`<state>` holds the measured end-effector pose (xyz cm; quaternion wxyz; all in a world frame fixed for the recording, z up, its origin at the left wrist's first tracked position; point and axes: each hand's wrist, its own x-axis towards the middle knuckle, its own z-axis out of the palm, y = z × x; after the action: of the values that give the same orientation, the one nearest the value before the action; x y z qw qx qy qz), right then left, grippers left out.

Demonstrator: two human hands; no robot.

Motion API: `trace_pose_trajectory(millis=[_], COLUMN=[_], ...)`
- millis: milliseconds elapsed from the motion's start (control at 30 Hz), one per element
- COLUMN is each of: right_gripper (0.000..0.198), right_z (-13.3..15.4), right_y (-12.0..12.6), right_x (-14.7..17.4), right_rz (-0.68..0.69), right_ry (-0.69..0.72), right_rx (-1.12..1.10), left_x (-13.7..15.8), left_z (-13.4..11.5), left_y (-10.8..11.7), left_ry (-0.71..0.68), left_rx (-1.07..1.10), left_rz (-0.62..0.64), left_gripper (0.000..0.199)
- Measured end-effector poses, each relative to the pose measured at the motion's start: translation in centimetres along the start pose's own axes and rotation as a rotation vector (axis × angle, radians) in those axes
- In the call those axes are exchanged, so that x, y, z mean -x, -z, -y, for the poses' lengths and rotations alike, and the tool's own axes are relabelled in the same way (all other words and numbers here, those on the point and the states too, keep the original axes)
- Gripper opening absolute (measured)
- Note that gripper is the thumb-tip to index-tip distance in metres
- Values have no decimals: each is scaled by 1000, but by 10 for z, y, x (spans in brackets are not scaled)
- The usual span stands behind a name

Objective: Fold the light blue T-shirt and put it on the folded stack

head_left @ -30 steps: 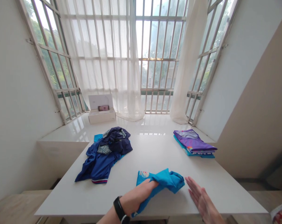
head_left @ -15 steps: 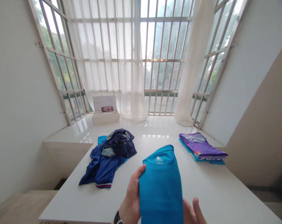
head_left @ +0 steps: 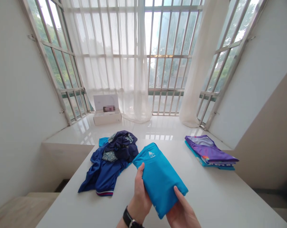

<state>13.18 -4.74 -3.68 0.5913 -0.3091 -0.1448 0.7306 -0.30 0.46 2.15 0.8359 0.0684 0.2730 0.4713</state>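
A folded bright-blue T-shirt [head_left: 161, 180] is held up above the white table, tilted, its collar end with a small white print pointing away to the upper left. My left hand [head_left: 140, 191] grips its left edge, thumb on top and the other fingers hidden beneath. At the near right corner my right hand [head_left: 181, 209] is closed on the same shirt, thumb over the top. A dark watch is strapped on my left wrist. Left of the shirt lies a crumpled heap of navy and blue clothes [head_left: 110, 164]. On the right rests a folded stack with a purple garment [head_left: 211, 150] on top.
The white table [head_left: 69, 209] meets a glossy white window ledge [head_left: 138, 129]. An open white box [head_left: 107, 117] stands on the ledge at the back left. Sheer curtains [head_left: 191, 95] hang before barred windows, with walls on both sides.
The blue shirt has turned, its collar end swinging left and its near end lifting into view. My right hand, earlier with its thumb off the shirt, now grips the near right corner.
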Motion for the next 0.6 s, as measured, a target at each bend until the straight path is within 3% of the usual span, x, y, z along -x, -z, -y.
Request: trace_pose_trajectory(millis=[167, 333, 467, 600], right_gripper=[49, 59, 52, 36], right_z=[17, 30, 45, 73], right_y=[-10, 6, 23, 34], right_x=[-12, -17, -20, -28], right_rz=[-75, -169, -190, -125], right_ry=[64, 130, 132, 77], right_rx=[-85, -69, -124, -88], left_x=[-24, -54, -83, -110], left_z=[-5, -8, 0, 11], left_y=[-10, -17, -15, -11], left_ry=[16, 118, 134, 122], left_rx=[-2, 17, -29, -50], left_rz=[52, 113, 47, -15], left_gripper=[63, 59, 60, 62])
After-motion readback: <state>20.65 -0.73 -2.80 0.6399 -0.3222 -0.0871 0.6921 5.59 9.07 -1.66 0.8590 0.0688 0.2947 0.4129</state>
